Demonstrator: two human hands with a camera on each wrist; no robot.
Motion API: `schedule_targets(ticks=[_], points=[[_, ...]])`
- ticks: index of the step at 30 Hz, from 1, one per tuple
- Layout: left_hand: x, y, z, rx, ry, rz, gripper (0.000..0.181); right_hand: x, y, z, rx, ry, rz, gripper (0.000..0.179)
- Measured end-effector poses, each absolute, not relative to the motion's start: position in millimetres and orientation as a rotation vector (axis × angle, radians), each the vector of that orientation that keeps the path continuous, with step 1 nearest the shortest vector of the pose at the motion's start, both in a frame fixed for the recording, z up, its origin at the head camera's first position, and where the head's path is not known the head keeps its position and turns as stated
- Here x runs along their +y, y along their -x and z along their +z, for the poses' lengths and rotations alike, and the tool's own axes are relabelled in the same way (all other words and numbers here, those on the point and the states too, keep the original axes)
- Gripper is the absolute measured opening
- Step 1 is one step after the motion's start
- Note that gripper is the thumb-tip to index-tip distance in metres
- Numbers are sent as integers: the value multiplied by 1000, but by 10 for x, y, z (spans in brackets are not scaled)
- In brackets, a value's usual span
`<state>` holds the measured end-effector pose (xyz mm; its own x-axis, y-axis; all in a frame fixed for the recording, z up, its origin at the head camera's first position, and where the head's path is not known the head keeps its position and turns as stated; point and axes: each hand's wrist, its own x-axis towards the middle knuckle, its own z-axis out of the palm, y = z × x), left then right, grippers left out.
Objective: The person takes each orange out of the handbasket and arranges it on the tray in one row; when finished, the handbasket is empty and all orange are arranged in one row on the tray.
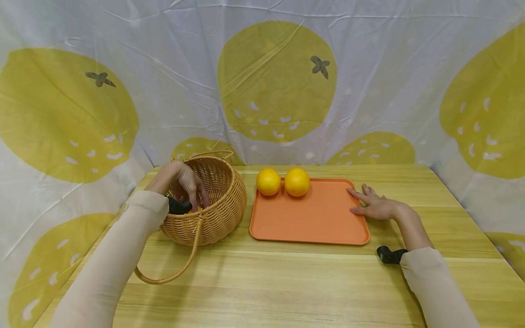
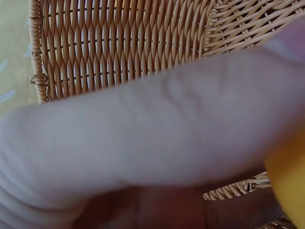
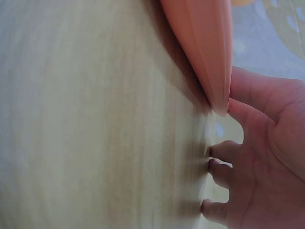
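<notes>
My left hand (image 1: 186, 184) reaches down over the near rim into a wicker basket (image 1: 225, 218). Inside, its thumb and fingers hold an orange (image 2: 289, 176), which shows only in part at the right of the left wrist view; the basket wall and the hand hide most of it. An orange-coloured tray (image 1: 307, 218) lies on the table, with two oranges (image 1: 268, 181) side by side at its back left. At the tray's right edge rests my right hand (image 1: 377, 206), fingers spread, some touching the rim and others the table.
The basket's front handle (image 1: 168, 279) hangs down towards me; its other handle (image 1: 213, 152) stands at the back. A wooden table (image 1: 287, 287) lies under everything. A curtain (image 1: 279, 82) printed with large yellow fruit encloses the back and sides.
</notes>
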<state>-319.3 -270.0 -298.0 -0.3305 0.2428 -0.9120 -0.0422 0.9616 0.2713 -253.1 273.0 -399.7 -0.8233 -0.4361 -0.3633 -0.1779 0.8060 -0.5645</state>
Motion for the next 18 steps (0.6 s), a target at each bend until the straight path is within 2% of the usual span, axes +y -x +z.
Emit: schedule_targets(ticks=[10, 18], points=[[-2696, 3240, -2923, 1975, -325, 324, 44, 2741, 2552, -4015, 2509, 458, -709, 86], [-2691, 3224, -2920, 1926, -280, 335, 55, 2740, 2555, -4023, 2505, 460, -719, 87]])
